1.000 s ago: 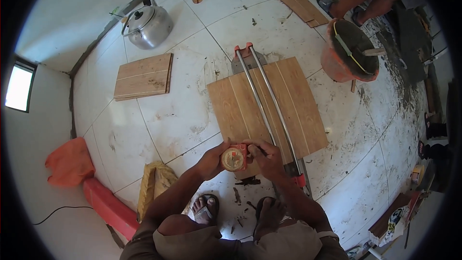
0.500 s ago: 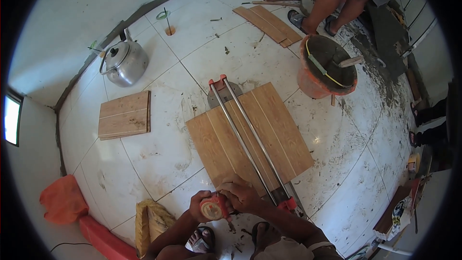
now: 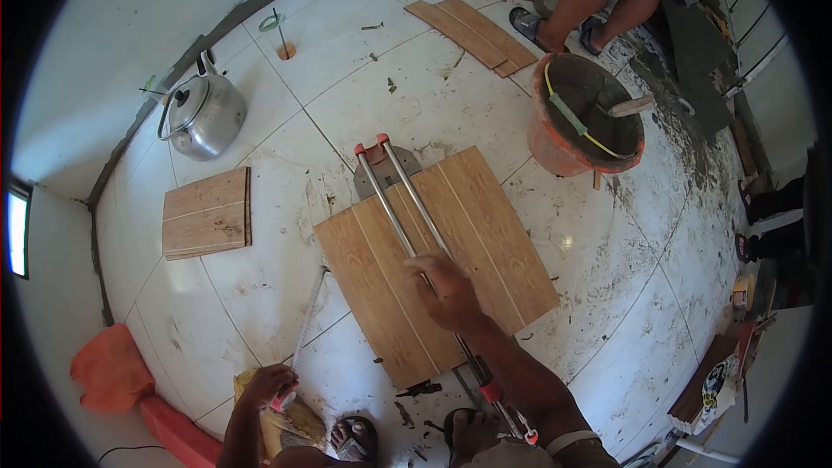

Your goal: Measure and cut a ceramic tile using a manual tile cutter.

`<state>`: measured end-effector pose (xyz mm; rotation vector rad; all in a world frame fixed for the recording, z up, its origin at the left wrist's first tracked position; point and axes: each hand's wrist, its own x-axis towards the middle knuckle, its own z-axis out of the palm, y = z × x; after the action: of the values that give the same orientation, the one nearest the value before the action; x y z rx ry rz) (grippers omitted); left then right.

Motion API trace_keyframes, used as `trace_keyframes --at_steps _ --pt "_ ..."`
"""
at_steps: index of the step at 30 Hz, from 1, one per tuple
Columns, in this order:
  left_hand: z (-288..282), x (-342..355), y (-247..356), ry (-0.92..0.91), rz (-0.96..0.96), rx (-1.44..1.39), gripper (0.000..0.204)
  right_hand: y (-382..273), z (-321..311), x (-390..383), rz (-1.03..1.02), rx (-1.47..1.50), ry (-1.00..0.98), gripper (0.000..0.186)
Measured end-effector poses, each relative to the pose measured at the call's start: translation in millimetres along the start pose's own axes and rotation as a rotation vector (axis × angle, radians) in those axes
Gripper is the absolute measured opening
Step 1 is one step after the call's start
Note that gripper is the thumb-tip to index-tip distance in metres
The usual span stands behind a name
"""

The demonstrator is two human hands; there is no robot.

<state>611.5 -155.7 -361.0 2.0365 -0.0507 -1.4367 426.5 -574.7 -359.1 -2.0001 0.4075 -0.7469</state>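
My left hand [image 3: 270, 388] is closed around a red tape measure [image 3: 283, 397] at the lower left. Its pale tape [image 3: 308, 316] runs out upward across the white floor, beside the wood-patterned tile [image 3: 498, 264]. That tile lies on a tile cutter [image 3: 381, 152] with two metal rails and red end pieces. My right hand [image 3: 442, 290] is curled over the rails at the middle of the tile; its fingertips are partly hidden.
A silver kettle [image 3: 206, 121], stacked planks [image 3: 206, 208], orange bucket [image 3: 559, 143] and more planks [image 3: 471, 35] surround the cutter. Another person's legs [image 3: 581, 9] stand at upper right, dark-trousered legs [image 3: 771, 204] at right. An orange cloth [image 3: 108, 368] and yellow sack [image 3: 299, 433] lie lower left.
My hands have separated. My left went down and left with the tape measure, whose tape is now extended; my right moved up onto the cutter's rails. The view has shifted.
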Motion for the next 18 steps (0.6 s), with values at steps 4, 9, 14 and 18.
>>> trace_keyframes --at_steps 4,9,14,18 --pt "-1.2 13.9 78.6 0.405 -0.050 0.424 0.027 37.6 -37.1 -15.0 0.338 0.011 0.256 0.014" --pt "-6.9 63.2 158.5 0.414 0.150 0.865 0.026 64.0 -54.9 -1.5 0.632 0.009 0.174 0.014" --pt "49.1 124.4 245.1 0.290 0.385 1.024 0.027 94.4 -47.0 45.6 0.621 -0.132 -0.007 0.019" --pt "91.5 148.6 288.8 0.250 0.390 1.016 0.028 102.1 -37.2 99.5 0.796 0.195 0.052 0.020"
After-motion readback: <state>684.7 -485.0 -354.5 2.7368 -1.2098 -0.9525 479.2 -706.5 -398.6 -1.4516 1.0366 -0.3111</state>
